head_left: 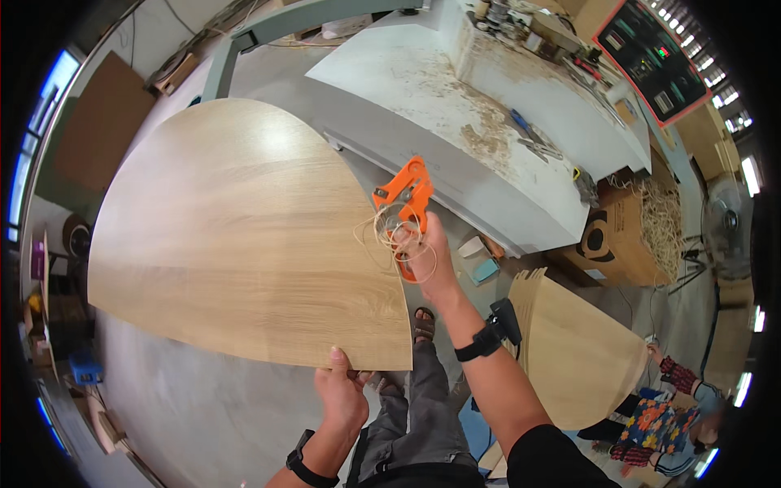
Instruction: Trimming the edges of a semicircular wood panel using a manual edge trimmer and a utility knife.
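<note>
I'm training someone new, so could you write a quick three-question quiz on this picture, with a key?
1. Which grip holds the orange tool?
2. True or false: the left grip is on the rounded far end of the board.
3. What shows in the top of the cardboard box? A) bottles; B) thin curly strips; C) shoes.

Key:
1. The right grip.
2. False: it pinches the near edge, thumb on top.
3. B.

Round black mark [597, 236] on cardboard box [626, 248], panel [644, 61] labels [663, 101] apparently unreadable
</note>
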`<state>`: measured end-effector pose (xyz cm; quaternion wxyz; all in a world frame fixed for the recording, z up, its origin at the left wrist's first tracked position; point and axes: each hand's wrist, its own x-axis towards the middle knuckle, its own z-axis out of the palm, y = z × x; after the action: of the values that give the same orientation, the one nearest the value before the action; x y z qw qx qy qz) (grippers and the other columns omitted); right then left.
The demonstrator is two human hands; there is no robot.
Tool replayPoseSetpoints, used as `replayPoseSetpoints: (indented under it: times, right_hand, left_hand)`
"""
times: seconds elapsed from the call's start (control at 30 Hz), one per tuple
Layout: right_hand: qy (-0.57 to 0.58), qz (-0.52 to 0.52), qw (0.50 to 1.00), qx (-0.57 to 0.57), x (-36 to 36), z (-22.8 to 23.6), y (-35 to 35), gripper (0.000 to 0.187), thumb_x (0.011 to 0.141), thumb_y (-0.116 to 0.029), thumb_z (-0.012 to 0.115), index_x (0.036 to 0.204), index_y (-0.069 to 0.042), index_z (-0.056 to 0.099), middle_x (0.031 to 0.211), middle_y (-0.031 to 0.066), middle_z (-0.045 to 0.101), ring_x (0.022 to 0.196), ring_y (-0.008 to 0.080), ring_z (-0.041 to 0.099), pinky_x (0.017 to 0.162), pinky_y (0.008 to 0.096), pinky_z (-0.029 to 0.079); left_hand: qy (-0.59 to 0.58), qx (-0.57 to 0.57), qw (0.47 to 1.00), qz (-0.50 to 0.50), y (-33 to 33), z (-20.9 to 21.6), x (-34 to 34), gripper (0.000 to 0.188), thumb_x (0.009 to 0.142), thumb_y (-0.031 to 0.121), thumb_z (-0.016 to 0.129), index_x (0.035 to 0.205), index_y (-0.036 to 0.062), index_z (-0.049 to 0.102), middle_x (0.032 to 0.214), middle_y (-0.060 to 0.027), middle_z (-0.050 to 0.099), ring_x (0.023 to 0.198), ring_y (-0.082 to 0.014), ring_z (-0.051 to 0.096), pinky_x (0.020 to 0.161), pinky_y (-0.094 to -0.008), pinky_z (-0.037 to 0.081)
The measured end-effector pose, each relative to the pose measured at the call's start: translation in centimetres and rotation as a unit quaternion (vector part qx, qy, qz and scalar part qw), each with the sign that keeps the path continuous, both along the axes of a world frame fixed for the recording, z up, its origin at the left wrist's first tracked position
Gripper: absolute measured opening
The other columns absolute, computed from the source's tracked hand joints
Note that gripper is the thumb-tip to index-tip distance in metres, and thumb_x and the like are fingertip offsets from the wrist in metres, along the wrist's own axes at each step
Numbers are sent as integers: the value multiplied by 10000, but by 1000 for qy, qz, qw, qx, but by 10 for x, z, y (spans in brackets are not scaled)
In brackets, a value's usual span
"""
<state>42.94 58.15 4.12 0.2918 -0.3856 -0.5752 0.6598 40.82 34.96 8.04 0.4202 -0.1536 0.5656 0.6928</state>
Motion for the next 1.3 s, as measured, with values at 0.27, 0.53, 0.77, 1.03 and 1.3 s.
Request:
replayPoseSetpoints:
  times: [0.27,0.53,0.77,1.03,1.3]
  right_hand:
    - [42,30,999,7,-12,-8,9,412,940,-230,625,1210,20,439,994,99,628,869,123,615,748,277,499]
    - [13,-12,1000,-6,89,9,-92,369,959,-184,595,1216,2,408,1119,101,573,933,114,583,805,273,489]
    - [-87,-87,970,-211,213,-30,-240,389,875,-28,649,1227,7,485,1141,125,624,985,184,644,772,335,518]
    - [-221,-59,951,207,220,12,-148,128,821,18,669,872,-42,568,1006,118,674,832,271,657,724,359,511]
    - [120,-140,943,-277,175,41,-107,236,881,-11,663,1027,-67,486,989,49,602,667,80,506,552,231,401]
  left_hand:
    - [-23,-22,999,8,3,-3,-8,393,1043,254,445,1318,-25,422,1257,-186,569,1100,-305,628,905,-460,562]
    - [4,0,998,69,50,-8,-20,331,1045,208,426,1246,-50,474,1129,-150,614,938,-249,670,791,-412,589]
    - [33,38,997,51,65,-4,-29,345,1041,212,443,1241,-68,470,1161,-175,601,991,-276,664,853,-430,577]
    - [191,-131,952,-199,-28,5,-5,269,974,218,584,1084,-28,577,1033,-162,649,929,-245,646,814,-363,525]
    - [730,-141,604,-287,129,16,-78,462,791,163,730,1193,3,569,1368,-215,500,1345,-415,351,1116,-492,288]
